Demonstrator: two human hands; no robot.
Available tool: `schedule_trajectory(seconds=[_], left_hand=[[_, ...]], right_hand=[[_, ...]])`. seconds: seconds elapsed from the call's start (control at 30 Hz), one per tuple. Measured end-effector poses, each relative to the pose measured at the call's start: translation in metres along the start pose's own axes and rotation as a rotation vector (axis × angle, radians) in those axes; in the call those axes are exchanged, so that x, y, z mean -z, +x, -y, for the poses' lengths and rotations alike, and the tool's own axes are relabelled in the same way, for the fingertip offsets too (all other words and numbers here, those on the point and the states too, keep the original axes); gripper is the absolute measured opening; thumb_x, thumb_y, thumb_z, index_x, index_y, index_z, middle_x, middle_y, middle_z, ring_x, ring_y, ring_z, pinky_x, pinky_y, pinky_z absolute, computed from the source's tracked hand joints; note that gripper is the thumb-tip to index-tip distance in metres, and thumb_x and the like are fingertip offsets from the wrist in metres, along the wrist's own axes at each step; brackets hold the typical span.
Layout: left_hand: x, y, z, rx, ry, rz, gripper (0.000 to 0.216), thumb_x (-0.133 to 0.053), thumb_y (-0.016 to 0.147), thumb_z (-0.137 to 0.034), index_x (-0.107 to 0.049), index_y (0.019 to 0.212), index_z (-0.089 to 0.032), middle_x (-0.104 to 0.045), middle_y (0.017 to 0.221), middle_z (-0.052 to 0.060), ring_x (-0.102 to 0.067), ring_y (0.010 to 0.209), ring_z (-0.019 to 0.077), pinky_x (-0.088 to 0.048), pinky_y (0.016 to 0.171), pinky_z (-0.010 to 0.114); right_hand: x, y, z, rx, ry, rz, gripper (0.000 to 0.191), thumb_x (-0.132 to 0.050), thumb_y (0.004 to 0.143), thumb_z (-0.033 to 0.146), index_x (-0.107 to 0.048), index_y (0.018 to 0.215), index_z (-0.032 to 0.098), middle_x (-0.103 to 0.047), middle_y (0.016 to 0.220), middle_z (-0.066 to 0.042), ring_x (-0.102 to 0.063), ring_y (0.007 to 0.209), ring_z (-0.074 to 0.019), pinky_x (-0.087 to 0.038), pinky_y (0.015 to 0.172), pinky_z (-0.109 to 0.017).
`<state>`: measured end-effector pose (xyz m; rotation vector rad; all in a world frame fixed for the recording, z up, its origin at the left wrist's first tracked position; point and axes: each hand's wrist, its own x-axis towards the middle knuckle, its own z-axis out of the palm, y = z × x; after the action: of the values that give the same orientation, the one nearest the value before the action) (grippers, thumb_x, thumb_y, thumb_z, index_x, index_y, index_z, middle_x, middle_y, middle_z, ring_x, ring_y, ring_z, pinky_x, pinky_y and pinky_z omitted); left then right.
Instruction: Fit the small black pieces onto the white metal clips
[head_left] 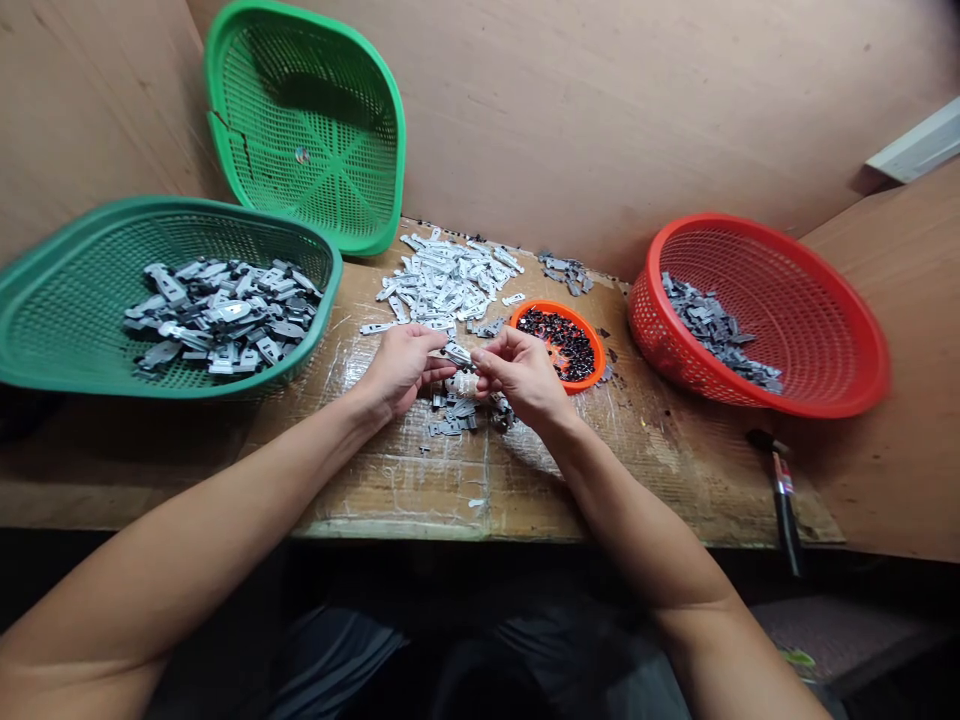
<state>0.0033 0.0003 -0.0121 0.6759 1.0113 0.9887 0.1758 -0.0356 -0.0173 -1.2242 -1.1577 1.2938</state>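
Note:
My left hand (pixel 401 365) and my right hand (pixel 521 375) meet over the middle of the worn table (pixel 390 490). Both are closed in a pinch on one small grey metal piece (pixel 457 354) held between them. The right fingertip looks wrapped in white tape. Just below the hands lies a small cluster of dark grey pieces (pixel 454 415). A heap of light grey flat pieces (pixel 446 280) lies behind the hands. A small orange bowl (pixel 592 345) of tiny dark beads sits right of my right hand.
A green basket (pixel 45 320) with grey parts stands at the left; an empty green basket (pixel 307 120) leans on the back wall. A red basket (pixel 810 330) with dark grey parts sits at the right. A dark pen-like tool (pixel 784 500) lies near the front right edge.

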Motion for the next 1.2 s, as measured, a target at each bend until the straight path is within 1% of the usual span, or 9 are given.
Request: schedule_trajectory(seconds=[0.37,0.5,0.6,0.77,0.87,0.93,1.07,1.13,1.2], left_hand=[[-0.001,-0.001,0.001,-0.023,-0.016,-0.005,0.027,-0.067,0.097,-0.001,-0.059,0.076,-0.017,-0.063,0.069,0.0,-0.066,0.056,0.0108,-0.06,0.065,0.025],[-0.001,-0.001,0.001,-0.033,-0.017,-0.012,0.028,-0.066,0.097,0.0,-0.059,0.076,-0.016,-0.062,0.067,-0.001,-0.065,0.054,0.01,-0.058,0.06,0.022],[-0.001,-0.001,0.001,-0.025,-0.016,-0.011,0.027,-0.066,0.097,0.001,-0.06,0.076,-0.016,-0.062,0.065,0.0,-0.066,0.053,0.0102,-0.052,0.054,0.018],[0.0,0.0,-0.001,-0.011,-0.008,0.015,0.026,-0.07,0.093,0.0,-0.06,0.075,-0.016,-0.062,0.063,0.0,-0.068,0.055,0.012,-0.042,0.047,0.016],[0.003,0.003,-0.001,-0.033,0.028,0.062,0.023,-0.076,0.091,-0.006,-0.06,0.077,-0.016,-0.066,0.067,0.002,-0.07,0.059,0.0122,-0.043,0.049,0.017],[0.007,0.005,0.001,-0.063,0.081,0.107,0.023,-0.086,0.087,-0.014,-0.064,0.084,-0.016,-0.07,0.073,0.003,-0.07,0.063,0.0127,-0.045,0.052,0.018],[0.015,0.009,0.006,-0.153,0.267,0.182,0.044,-0.105,0.065,-0.025,-0.073,0.094,-0.016,-0.069,0.071,0.0,-0.062,0.057,0.0109,-0.043,0.052,0.022],[0.018,0.009,0.005,-0.171,0.266,0.218,0.049,-0.108,0.06,-0.031,-0.075,0.091,-0.016,-0.069,0.073,0.0,-0.062,0.059,0.0109,-0.046,0.055,0.023],[0.022,0.009,-0.001,-0.173,0.227,0.279,0.051,-0.11,0.059,-0.037,-0.075,0.091,-0.016,-0.073,0.08,0.002,-0.068,0.069,0.013,-0.053,0.065,0.025]], right_hand=[[-0.005,-0.002,-0.004,-0.022,-0.008,-0.053,0.055,-0.099,0.069,0.055,-0.055,0.081,0.024,-0.066,0.064,0.005,-0.063,0.05,-0.0109,-0.054,0.046,-0.024],[-0.005,-0.001,-0.007,-0.023,-0.012,-0.064,0.055,-0.097,0.071,0.054,-0.052,0.082,0.024,-0.065,0.064,0.006,-0.062,0.048,-0.0106,-0.053,0.044,-0.023],[-0.003,0.001,-0.01,-0.051,-0.03,-0.061,0.054,-0.097,0.072,0.052,-0.052,0.084,0.024,-0.064,0.063,0.006,-0.062,0.049,-0.0103,-0.053,0.044,-0.022],[0.002,0.006,-0.011,-0.171,-0.043,0.075,0.047,-0.091,0.081,0.053,-0.059,0.093,0.022,-0.068,0.066,0.003,-0.064,0.051,-0.0113,-0.056,0.048,-0.023],[0.004,0.007,-0.01,-0.204,-0.086,0.163,0.041,-0.084,0.09,0.054,-0.059,0.089,0.021,-0.07,0.069,0.001,-0.062,0.051,-0.0098,-0.054,0.047,-0.021],[0.003,0.005,-0.008,-0.191,-0.135,0.193,0.04,-0.079,0.095,0.053,-0.057,0.087,0.022,-0.068,0.068,0.002,-0.06,0.049,-0.0095,-0.051,0.045,-0.022],[0.001,0.0,-0.009,-0.076,-0.327,0.237,0.037,-0.065,0.105,0.053,-0.051,0.086,0.025,-0.061,0.061,0.004,-0.056,0.047,-0.0128,-0.046,0.045,-0.025],[0.002,0.0,-0.012,0.121,-0.475,0.205,0.032,-0.059,0.109,0.046,-0.05,0.086,0.025,-0.059,0.061,0.004,-0.056,0.051,-0.0145,-0.046,0.051,-0.028],[0.008,0.001,-0.015,0.42,-0.639,0.168,0.027,-0.055,0.111,0.036,-0.05,0.087,0.025,-0.061,0.069,0.0,-0.057,0.061,-0.0159,-0.047,0.062,-0.031]])
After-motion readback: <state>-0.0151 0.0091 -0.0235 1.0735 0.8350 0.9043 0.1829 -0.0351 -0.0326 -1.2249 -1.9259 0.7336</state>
